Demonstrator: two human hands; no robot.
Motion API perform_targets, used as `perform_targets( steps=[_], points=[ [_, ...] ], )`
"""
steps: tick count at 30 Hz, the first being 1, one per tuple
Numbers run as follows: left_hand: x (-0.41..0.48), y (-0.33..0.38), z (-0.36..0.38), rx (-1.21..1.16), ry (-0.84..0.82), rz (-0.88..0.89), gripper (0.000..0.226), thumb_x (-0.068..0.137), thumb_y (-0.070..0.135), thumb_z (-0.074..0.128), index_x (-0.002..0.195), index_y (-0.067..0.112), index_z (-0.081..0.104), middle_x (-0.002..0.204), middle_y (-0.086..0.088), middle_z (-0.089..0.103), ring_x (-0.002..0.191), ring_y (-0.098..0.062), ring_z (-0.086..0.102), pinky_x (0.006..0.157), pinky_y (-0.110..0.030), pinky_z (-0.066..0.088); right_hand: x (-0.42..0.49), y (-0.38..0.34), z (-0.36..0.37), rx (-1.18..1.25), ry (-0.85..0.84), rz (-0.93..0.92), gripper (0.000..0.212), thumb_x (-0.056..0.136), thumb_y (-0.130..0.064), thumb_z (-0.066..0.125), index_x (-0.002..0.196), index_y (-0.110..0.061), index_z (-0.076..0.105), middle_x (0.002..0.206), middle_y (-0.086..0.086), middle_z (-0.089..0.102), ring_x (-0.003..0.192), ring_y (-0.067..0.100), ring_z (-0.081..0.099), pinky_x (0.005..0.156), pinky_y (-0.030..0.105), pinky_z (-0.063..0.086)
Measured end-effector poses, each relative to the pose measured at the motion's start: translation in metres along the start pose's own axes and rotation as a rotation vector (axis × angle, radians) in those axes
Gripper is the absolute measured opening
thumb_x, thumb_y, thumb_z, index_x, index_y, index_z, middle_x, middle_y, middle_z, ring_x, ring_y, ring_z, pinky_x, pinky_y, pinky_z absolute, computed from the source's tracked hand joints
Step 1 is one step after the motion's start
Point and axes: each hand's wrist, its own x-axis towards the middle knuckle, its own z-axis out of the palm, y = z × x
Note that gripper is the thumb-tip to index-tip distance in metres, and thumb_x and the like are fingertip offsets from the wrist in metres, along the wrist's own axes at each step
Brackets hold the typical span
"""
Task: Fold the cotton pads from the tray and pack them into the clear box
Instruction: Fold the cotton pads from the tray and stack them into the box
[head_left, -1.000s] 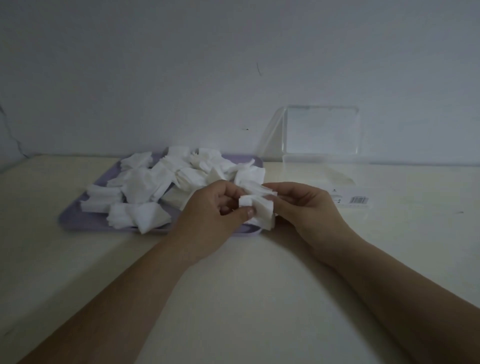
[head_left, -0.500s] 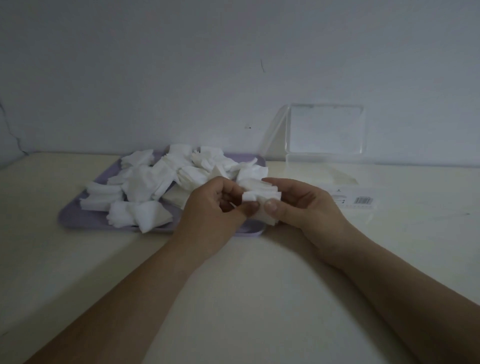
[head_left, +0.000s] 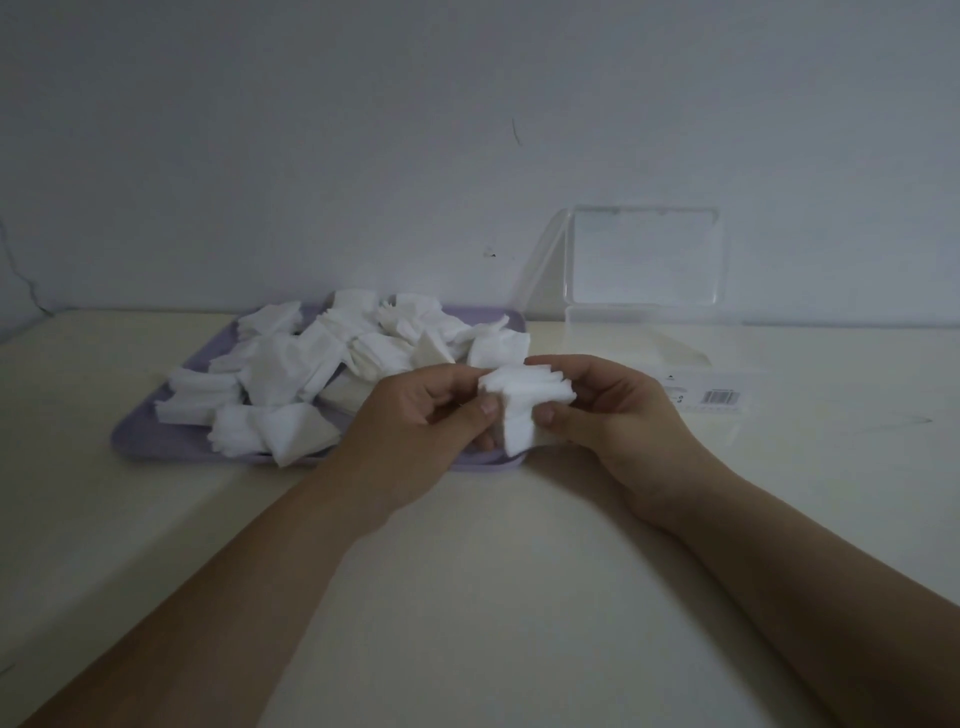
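Note:
A lilac tray on the cream table carries several loose white cotton pads. Over its front right corner both hands pinch one small stack of cotton pads. My left hand grips the stack's left side with thumb and fingers. My right hand holds its right side, thumb on the lower edge. The clear box stands at the back right, its lid upright against the wall. Inside the box lie a few pale pads, hard to make out.
A grey wall closes off the back of the table. A barcode label shows on the box's front right. The table's left edge runs diagonally at the far left.
The stack has been turned and spread between the hands, with more of it showing now. Both hands stay over the tray's front right corner.

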Motion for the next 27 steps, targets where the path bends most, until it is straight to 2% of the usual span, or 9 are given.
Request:
perform_targets(
  steps=[2,4,7,14,17,20,23,25,27],
  points=[
    [0.001,0.0,0.0,0.012,0.013,0.003,0.017,0.1,0.011,0.063,0.103,0.022,0.075,0.072,0.009,0.072,0.065,0.002,0.063,0.057,-0.009,0.045,-0.001,-0.002,0.001,0.006,0.022,0.007,0.039,0.086,0.016,0.067,0.123,0.004,0.069,0.115,0.023,0.076,0.106,0.036,0.073,0.095,0.043,0.059],
    [0.001,0.0,0.0,0.019,0.039,-0.004,0.015,0.1,0.015,0.062,0.099,0.023,0.075,0.072,0.002,0.071,0.058,0.001,0.058,0.055,-0.009,0.043,-0.002,-0.005,0.003,0.014,0.076,0.015,0.032,0.085,0.013,0.071,0.115,0.002,0.073,0.107,0.021,0.078,0.096,0.031,0.076,0.086,0.036,0.061],
    [0.002,-0.001,0.001,-0.021,0.093,-0.033,0.016,0.101,0.017,0.062,0.096,0.024,0.075,0.069,0.0,0.071,0.051,0.0,0.055,0.052,-0.016,0.044,-0.005,-0.008,0.006,0.019,0.141,0.02,0.023,0.082,0.01,0.075,0.103,-0.001,0.077,0.098,0.019,0.08,0.086,0.027,0.078,0.077,0.031,0.062],
    [0.006,-0.006,0.003,-0.028,0.282,-0.066,0.017,0.103,0.021,0.06,0.09,0.022,0.072,0.067,-0.009,0.07,0.05,-0.017,0.049,0.048,-0.023,0.044,-0.007,-0.011,0.008,-0.071,0.232,0.017,0.01,0.082,0.004,0.081,0.084,-0.004,0.075,0.087,0.012,0.081,0.073,0.017,0.076,0.072,0.024,0.06],
    [0.009,-0.008,0.001,-0.093,0.381,-0.073,0.017,0.106,0.022,0.052,0.099,0.015,0.066,0.057,-0.009,0.065,0.043,-0.018,0.045,0.042,-0.023,0.039,-0.007,-0.009,0.008,-0.114,0.301,0.008,0.013,0.086,0.001,0.079,0.079,-0.006,0.069,0.084,0.017,0.077,0.074,0.019,0.072,0.075,0.03,0.062],
    [0.006,-0.005,-0.003,-0.175,0.303,-0.063,0.017,0.107,0.023,0.051,0.102,0.021,0.067,0.056,-0.009,0.058,0.046,-0.016,0.047,0.046,-0.025,0.038,-0.006,-0.007,0.007,-0.116,0.351,0.023,0.015,0.088,-0.005,0.078,0.081,-0.012,0.067,0.09,0.019,0.078,0.083,0.025,0.073,0.084,0.038,0.063],
    [0.002,-0.004,-0.002,-0.094,0.12,-0.04,0.022,0.105,0.022,0.055,0.095,0.031,0.073,0.061,-0.006,0.059,0.056,-0.016,0.051,0.063,-0.033,0.045,-0.006,-0.007,0.007,-0.089,0.277,0.052,0.008,0.09,-0.007,0.078,0.095,-0.005,0.071,0.094,0.02,0.079,0.088,0.03,0.075,0.088,0.043,0.063],
    [0.003,-0.005,0.0,-0.022,0.055,-0.038,0.02,0.104,0.021,0.057,0.1,0.031,0.074,0.066,-0.001,0.064,0.061,-0.013,0.056,0.07,-0.034,0.048,-0.008,-0.009,0.009,-0.065,0.191,0.057,0.013,0.09,-0.007,0.076,0.103,-0.002,0.075,0.095,0.02,0.08,0.088,0.029,0.076,0.086,0.042,0.064],
    [0.004,-0.005,0.002,0.034,0.044,-0.027,0.016,0.103,0.021,0.058,0.104,0.028,0.072,0.07,0.003,0.069,0.061,-0.009,0.058,0.068,-0.029,0.048,-0.008,-0.01,0.01,-0.063,0.135,0.06,0.016,0.09,-0.007,0.075,0.105,-0.002,0.076,0.097,0.017,0.08,0.089,0.028,0.078,0.082,0.037,0.064]
  ],
)
